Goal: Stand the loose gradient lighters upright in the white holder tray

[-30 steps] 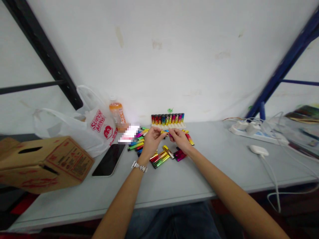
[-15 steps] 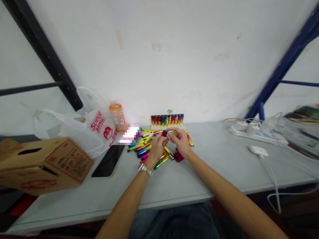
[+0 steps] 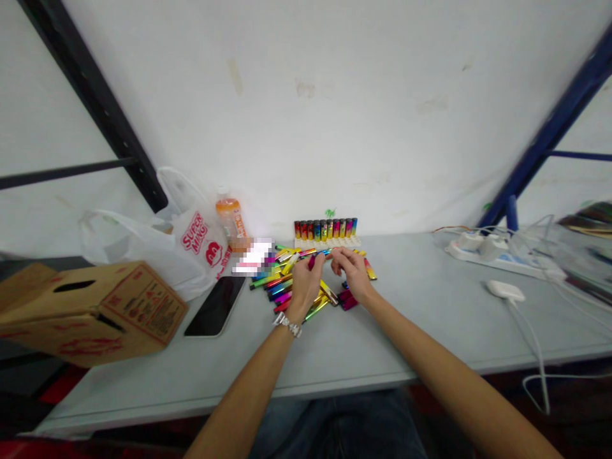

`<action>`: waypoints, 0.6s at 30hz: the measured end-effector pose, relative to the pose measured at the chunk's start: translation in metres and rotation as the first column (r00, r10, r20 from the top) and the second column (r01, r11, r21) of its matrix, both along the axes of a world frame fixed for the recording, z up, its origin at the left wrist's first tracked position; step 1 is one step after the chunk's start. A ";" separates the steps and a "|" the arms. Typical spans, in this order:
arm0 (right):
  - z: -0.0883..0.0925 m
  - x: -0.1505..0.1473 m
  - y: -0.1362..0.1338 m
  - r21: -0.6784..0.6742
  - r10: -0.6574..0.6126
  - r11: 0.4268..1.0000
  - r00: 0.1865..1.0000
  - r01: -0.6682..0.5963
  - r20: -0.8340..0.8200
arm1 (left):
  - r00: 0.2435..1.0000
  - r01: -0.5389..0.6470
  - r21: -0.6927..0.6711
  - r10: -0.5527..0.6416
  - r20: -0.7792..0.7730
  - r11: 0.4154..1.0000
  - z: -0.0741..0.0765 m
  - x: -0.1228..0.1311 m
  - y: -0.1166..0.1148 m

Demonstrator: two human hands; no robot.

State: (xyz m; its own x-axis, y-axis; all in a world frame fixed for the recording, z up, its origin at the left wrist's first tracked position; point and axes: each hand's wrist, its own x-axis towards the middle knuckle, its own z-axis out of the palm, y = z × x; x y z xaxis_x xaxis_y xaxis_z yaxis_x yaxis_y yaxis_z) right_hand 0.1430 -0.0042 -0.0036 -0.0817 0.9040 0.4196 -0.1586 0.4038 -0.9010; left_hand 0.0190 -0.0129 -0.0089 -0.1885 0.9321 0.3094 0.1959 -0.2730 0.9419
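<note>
My left hand [image 3: 306,280] is closed around a small dark magenta piece [image 3: 312,262], a bit of which shows between thumb and fingers. Close beside it, my right hand [image 3: 350,268] has its fingers curled together at the far end of what the left one holds; anything between those fingertips is too small to make out. Beneath and to the left of both hands lies a loose heap of shiny metallic-coloured tubes [image 3: 272,280]. Several dark magenta pieces [image 3: 349,300] rest under my right wrist. Behind the hands, a row of shiny coloured tubes [image 3: 329,229] with black tops stands upright in a white holder [image 3: 351,242].
On the left are a cardboard box [image 3: 138,306], a white plastic bag [image 3: 143,255], an orange drink bottle [image 3: 230,220] and a phone [image 3: 217,306]. To the right lie a power strip [image 3: 507,260] and a white charger [image 3: 505,291] with cables. A wall stands behind the table [image 3: 430,299].
The view has shifted slightly, so everything sits a little further right. My right fingers have drawn slightly away from my left hand and curled more. The left still grips the magenta piece.
</note>
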 end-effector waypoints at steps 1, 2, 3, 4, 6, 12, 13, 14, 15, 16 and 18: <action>0.000 0.000 0.000 0.006 -0.001 1.000 1.000 0.001 0.012 | 0.999 0.030 0.000 -0.030 0.018 1.000 -0.001 -0.001 0.000; 0.000 0.000 0.000 0.011 -0.001 1.000 1.000 0.001 0.023 | 0.998 0.054 0.000 -0.054 0.030 0.999 -0.001 -0.002 0.000; 0.000 0.000 -0.001 0.015 0.000 1.000 0.999 -0.001 0.033 | 0.997 0.069 -0.001 -0.069 0.034 0.998 -0.002 -0.003 -0.001; 0.000 0.000 -0.001 0.018 0.002 1.000 0.999 -0.003 0.041 | 0.997 0.074 -0.002 -0.074 0.031 0.997 -0.002 -0.003 -0.001; 0.000 0.000 -0.002 0.022 0.004 1.000 0.998 -0.006 0.057 | 0.999 0.054 -0.003 -0.054 0.005 0.999 -0.003 -0.003 0.000; 0.000 0.000 -0.002 0.018 -0.003 1.000 0.996 0.001 0.092 | 0.995 -0.044 -0.012 0.042 -0.093 0.999 -0.005 -0.002 0.005; 0.001 0.000 -0.003 0.018 0.001 1.000 0.996 -0.003 0.094 | 0.994 -0.048 -0.006 0.047 -0.098 0.999 -0.004 -0.002 0.005; 0.001 0.000 -0.003 0.019 0.005 1.000 0.995 -0.007 0.097 | 0.994 -0.051 0.002 0.051 -0.099 0.999 -0.004 -0.003 0.005; 0.001 0.000 -0.003 0.021 0.007 1.000 0.995 -0.009 0.100 | 0.994 -0.046 0.007 0.047 -0.099 0.999 -0.004 -0.004 0.004; 0.001 0.000 -0.004 0.021 0.008 1.000 0.994 -0.011 0.105 | 0.995 -0.032 0.010 0.033 -0.097 0.999 -0.003 -0.004 0.003; 0.001 -0.001 -0.004 0.016 0.009 1.000 0.992 -0.011 0.122 | 0.995 0.037 0.000 -0.036 -0.089 0.999 -0.001 -0.005 -0.001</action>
